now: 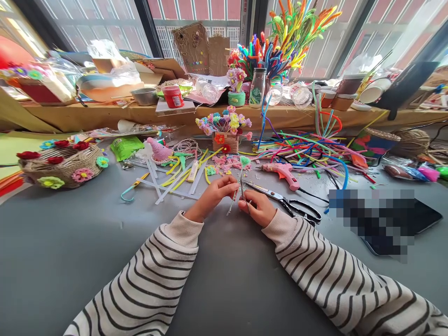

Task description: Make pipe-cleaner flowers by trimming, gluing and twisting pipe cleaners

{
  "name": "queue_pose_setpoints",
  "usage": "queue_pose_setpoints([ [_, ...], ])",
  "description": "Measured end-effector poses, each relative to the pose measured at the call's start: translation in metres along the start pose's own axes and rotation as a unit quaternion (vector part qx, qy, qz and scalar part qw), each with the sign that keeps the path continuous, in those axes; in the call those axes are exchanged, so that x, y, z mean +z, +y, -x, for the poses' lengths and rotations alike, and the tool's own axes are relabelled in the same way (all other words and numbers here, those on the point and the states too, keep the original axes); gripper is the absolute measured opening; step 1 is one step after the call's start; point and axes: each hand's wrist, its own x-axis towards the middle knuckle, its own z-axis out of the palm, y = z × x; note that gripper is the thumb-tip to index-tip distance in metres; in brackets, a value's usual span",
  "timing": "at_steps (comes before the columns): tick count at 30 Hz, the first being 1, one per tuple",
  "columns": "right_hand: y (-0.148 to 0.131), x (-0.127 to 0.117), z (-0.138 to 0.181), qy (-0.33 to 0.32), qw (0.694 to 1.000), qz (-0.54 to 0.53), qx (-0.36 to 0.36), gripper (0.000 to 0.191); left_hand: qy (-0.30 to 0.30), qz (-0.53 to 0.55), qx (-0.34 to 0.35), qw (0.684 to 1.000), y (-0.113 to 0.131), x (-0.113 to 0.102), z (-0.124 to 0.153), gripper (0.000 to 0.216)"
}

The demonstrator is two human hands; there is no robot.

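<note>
My left hand pinches a thin, pale stem, its lower end sticking out below the fingers. At the top of this stem is a small mint-green pipe-cleaner flower. Close beside it, my right hand is closed around a slim grey metal tool that looks like tweezers, its points upright near the stem. Large black-handled scissors lie just behind my right hand. Beyond them rests a pink glue gun with a black cord. Small pink fuzzy scraps are scattered behind both hands.
Clear glue sticks and yellow pipe cleaners lie left of centre. A flower-trimmed woven basket stands at far left. Behind are a small box of flowers and a heap of coloured pipe cleaners. A dark, partly blurred flat device lies right.
</note>
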Motion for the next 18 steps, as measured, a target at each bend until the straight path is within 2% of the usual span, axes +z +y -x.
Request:
queue_pose_setpoints([
  [5, 0.0001, 0.0003, -0.0004, 0.000, 1.000, 0.000, -0.007, 0.041, -0.009, -0.006, 0.001, 1.000, 0.0007, 0.0003, 0.0007, 0.014],
  [9, 0.0015, 0.0016, -0.0007, 0.026, 1.000, 0.001, -0.005, 0.038, -0.016, -0.013, 0.000, 1.000, 0.0000, -0.0003, 0.0013, 0.015],
  [18, 0.0026, 0.0023, -0.0009, 0.051, 0.999, 0.002, -0.010, 0.036, 0.001, 0.012, 0.003, 1.000, -0.0023, -0.0021, -0.0009, 0.016],
])
